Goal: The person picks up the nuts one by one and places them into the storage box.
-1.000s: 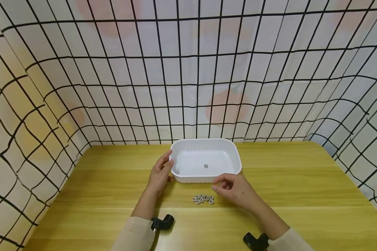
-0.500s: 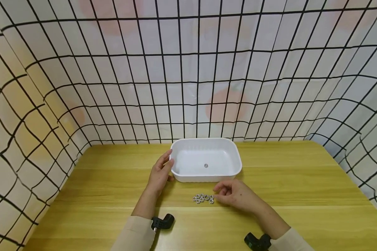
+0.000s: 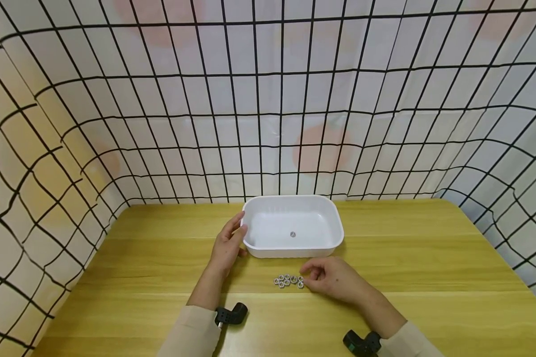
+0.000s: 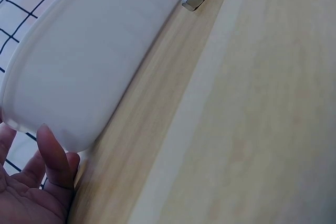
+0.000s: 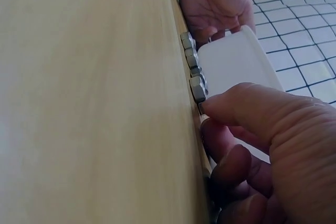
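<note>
Lowered since earlier: right hand (image 3: pixel 331 278) to nuts (image 3: pixel 287 282), lower centre | cannot tell if pinching | spread left grip (image 3: pixel 226 247) against tray (image 3: pixel 290 253), mid-frame | risk: scattered nuts from crowded pinch

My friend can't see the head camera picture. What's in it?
A person's right hand is at the right edge of a cluster of metal nuts on a wooden table; the left hand touches the left end of a white tub with one nut inside.
</note>
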Demonstrator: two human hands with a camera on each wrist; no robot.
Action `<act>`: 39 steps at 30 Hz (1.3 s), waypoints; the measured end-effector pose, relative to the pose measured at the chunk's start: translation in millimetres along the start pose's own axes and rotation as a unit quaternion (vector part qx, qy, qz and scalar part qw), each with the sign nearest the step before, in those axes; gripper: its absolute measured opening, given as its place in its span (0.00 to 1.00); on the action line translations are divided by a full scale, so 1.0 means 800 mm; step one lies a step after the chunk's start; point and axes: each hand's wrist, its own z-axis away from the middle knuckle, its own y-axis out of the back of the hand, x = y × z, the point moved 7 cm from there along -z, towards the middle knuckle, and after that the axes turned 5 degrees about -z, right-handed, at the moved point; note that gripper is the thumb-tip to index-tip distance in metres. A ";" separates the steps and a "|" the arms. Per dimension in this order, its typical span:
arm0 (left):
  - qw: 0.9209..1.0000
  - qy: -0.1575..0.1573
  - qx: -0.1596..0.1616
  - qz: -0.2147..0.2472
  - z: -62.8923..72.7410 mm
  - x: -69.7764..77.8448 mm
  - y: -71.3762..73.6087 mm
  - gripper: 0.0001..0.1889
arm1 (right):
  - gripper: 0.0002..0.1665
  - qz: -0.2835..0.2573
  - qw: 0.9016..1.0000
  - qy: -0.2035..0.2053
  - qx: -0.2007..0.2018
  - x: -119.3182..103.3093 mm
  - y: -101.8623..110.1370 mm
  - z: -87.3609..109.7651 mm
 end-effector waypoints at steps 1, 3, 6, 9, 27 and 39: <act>1.000 -0.002 -0.001 0.000 0.000 0.000 0.000 0.24 | 0.09 0.004 1.000 0.001 0.000 -0.001 0.000 0.000; 1.000 -0.002 -0.001 0.001 -0.001 0.000 0.001 0.24 | 0.09 0.013 1.000 0.003 0.002 -0.003 -0.001 -0.001; 1.000 -0.005 -0.003 0.001 -0.001 0.000 0.001 0.24 | 0.08 0.024 1.000 0.004 0.004 -0.006 -0.002 -0.001; 1.000 -0.005 -0.005 0.002 -0.001 -0.001 0.001 0.24 | 0.07 0.034 0.999 0.006 0.005 -0.009 -0.003 -0.001; 1.000 -0.011 -0.005 0.012 -0.002 0.000 0.001 0.24 | 0.06 0.039 0.999 0.020 -0.007 -0.013 -0.005 -0.002; 1.000 -0.011 -0.003 0.008 -0.003 -0.001 0.001 0.24 | 0.05 0.002 1.000 0.004 -0.010 -0.027 0.003 0.002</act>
